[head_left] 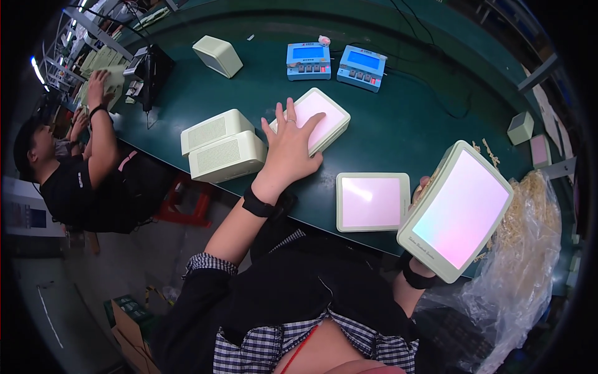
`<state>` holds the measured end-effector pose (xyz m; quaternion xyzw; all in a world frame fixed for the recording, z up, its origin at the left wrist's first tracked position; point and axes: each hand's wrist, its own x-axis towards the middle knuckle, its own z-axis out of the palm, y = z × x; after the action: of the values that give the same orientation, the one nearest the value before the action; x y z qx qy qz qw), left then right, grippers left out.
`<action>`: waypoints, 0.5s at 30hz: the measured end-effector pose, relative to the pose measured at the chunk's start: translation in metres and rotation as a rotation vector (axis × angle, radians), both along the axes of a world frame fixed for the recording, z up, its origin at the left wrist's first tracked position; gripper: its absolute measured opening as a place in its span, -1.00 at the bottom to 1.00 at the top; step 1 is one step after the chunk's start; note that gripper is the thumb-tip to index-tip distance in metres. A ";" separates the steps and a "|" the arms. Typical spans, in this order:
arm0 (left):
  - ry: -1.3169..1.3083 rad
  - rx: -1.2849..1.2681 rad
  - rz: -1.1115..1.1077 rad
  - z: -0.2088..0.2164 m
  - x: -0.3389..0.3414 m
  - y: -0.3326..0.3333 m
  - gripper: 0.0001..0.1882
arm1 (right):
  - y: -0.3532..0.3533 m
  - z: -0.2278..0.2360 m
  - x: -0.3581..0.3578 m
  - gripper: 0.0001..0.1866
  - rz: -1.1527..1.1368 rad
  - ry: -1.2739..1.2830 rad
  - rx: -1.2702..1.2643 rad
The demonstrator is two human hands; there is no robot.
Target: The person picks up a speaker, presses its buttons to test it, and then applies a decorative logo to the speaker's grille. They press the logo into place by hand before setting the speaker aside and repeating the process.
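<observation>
So, going by the flat box (374, 202) lying pink face up near the table edge: way off to its left there's a co-worker (93, 168) in a black top and cap, arms raised toward some pale boxes. Left of the flat box too, but less far out, is a red stool (185, 202) on the floor, and up beyond it on the table a black machine (149, 75). Next come two pale boxes with mesh panels, the rear box (215, 128) and the front box (227, 156), side by side left of the flat box, plus a lone box (218, 56) farther out past them. The left hand (293, 146) is just up and left of the flat box, fingers spread across the pink face of the angled box (331, 128); can't tell how hard it's pushing. Two blue meters (336, 64) sit well beyond the flat box. Right beside it, on the right, the right hand (422, 187) grips the tilted box (464, 209) from behind, most of its fingers hidden. Farther right of the flat box there's a clear plastic bag (529, 230) of something straw-coloured, with two small boxes (520, 128) beyond.
</observation>
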<state>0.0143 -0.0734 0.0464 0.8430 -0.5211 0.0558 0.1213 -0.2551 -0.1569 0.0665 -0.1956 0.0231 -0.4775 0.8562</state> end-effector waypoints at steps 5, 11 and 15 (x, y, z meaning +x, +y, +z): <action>0.119 -0.074 -0.043 -0.001 0.010 0.000 -0.18 | -0.004 -0.003 -0.009 -0.15 0.068 0.077 -0.055; 0.128 -0.048 -0.050 0.003 0.012 -0.002 -0.15 | -0.009 -0.010 -0.012 -0.17 0.086 0.115 -0.121; 0.147 -0.040 -0.043 0.004 0.011 -0.003 -0.12 | -0.004 -0.009 -0.008 -0.19 0.008 0.119 -0.029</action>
<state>0.0255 -0.0767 0.0503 0.8308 -0.5276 0.0016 0.1771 -0.2635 -0.1611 0.0574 -0.2363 0.0661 -0.4620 0.8523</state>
